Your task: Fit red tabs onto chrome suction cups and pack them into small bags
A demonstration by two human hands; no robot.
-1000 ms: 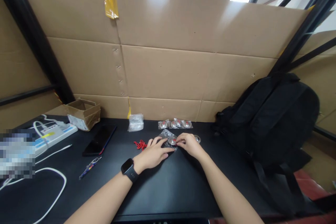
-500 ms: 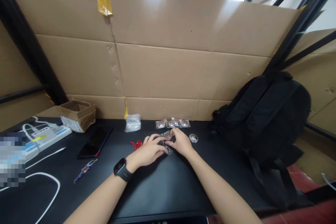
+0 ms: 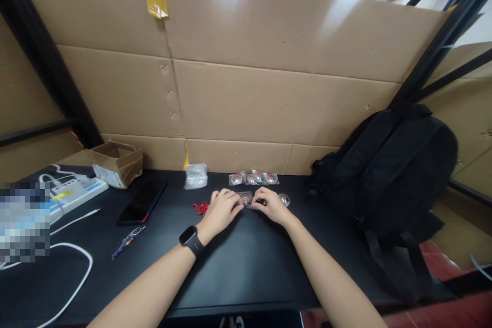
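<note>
A small clear plastic bag with a round, shiny piece and a red bit inside is between my two hands near the middle of the black table. My left hand, with a dark watch on its wrist, pinches the bag's left side. On the right edge, the curled fingers of my right hand close on the same bag; the fingertips partly hide it. A clear round dome lies just behind my right hand. Red cord rests left of my left hand. Several similar filled bags lie in a row behind.
Flat empty clear bags lie near the cardboard wall. To the left are an open cardboard box, a phone, a keychain, a power strip and white cable. A black backpack stands right.
My hands have drawn a little apart, showing the bag between them lying flatter. My left fingers, spread over the bag before, have pulled back to its left edge. The view has shifted slightly.
</note>
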